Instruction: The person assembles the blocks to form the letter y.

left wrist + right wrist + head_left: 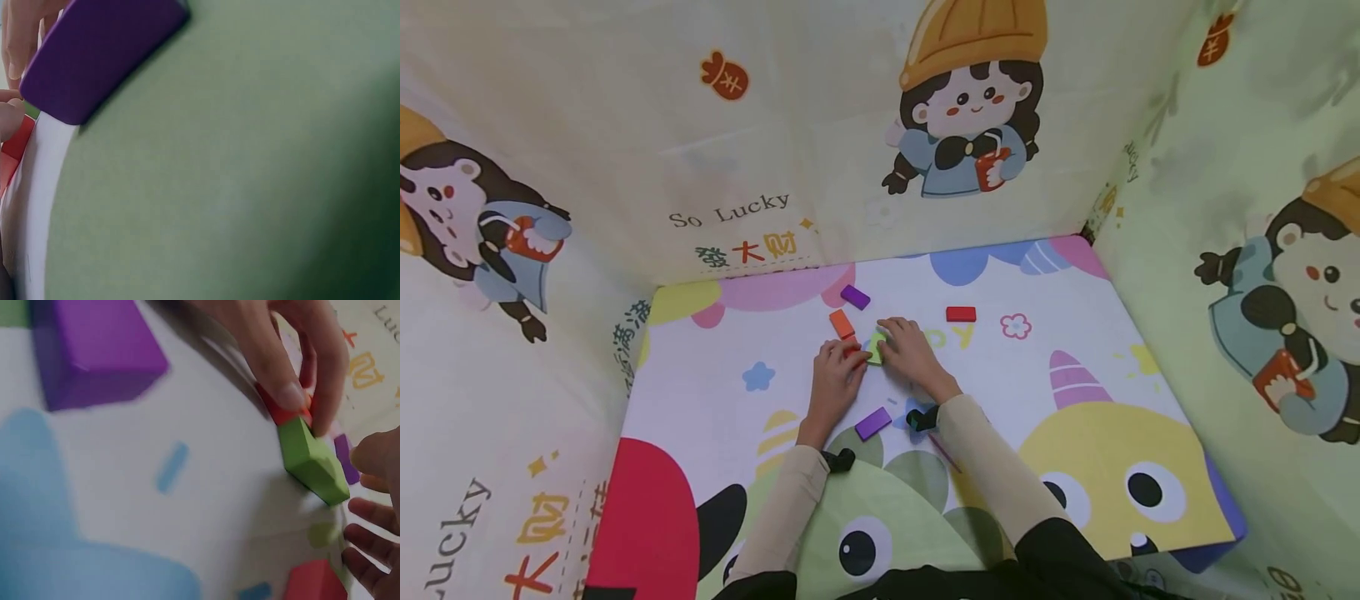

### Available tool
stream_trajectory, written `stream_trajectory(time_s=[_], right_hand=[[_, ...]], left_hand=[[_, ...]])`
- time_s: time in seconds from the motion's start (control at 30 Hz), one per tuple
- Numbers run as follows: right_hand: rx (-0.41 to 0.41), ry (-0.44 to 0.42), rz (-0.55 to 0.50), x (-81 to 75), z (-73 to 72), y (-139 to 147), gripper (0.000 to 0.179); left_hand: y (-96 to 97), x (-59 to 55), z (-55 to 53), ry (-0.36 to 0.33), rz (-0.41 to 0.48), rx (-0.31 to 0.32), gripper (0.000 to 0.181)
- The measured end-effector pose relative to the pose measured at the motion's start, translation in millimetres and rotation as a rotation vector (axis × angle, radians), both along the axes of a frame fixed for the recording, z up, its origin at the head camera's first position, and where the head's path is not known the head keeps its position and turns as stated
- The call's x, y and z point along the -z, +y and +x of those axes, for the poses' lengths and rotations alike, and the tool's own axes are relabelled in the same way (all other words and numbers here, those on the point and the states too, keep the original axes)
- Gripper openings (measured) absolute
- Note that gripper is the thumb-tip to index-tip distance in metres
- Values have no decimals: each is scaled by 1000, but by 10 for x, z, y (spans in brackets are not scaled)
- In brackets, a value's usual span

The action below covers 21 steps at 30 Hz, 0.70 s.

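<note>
In the head view my left hand (837, 372) is at a red block (850, 342), its thumb and a finger pinching it, as the right wrist view shows. A green block (309, 459) stands against that red block, and a left fingertip reaches its edge. Beside the green block's other side is my right hand (913, 350), its fingers apart and not curled round it; whether they touch it I cannot tell. An orange block (842, 324) lies just beyond the red one. The left wrist view shows mostly a purple block (103, 56) near the left wrist.
Further back lies another purple block (855, 297), and a second red block (961, 314) lies to the right. The near purple block (873, 423) is between the forearms. A cartoon-printed cloth (700, 400) covers the table, with printed curtains (820, 125) around it.
</note>
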State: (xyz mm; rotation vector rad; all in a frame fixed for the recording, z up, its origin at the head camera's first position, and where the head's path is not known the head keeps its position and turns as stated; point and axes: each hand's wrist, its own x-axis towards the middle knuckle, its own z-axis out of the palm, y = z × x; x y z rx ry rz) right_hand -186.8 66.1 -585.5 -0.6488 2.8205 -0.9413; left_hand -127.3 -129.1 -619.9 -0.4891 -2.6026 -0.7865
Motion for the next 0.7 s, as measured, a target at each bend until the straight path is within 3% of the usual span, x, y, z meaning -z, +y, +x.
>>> stream_trajectory(time_s=[0.2, 0.37, 0.53, 0.7], right_hand=[[-29, -80, -56, -45, -241, 97, 49], [-90, -83, -37, -82, -428, 113, 49], [-148, -44, 90, -135, -603, 39, 54], [-186, -15, 234, -195, -738, -77, 57]], left_hand=[[8, 15, -7, 17, 43, 13, 17], [0, 24, 0, 25, 49, 8, 17], [-2, 40, 3, 19, 37, 4, 17], [6, 48, -15, 62, 34, 9, 16]])
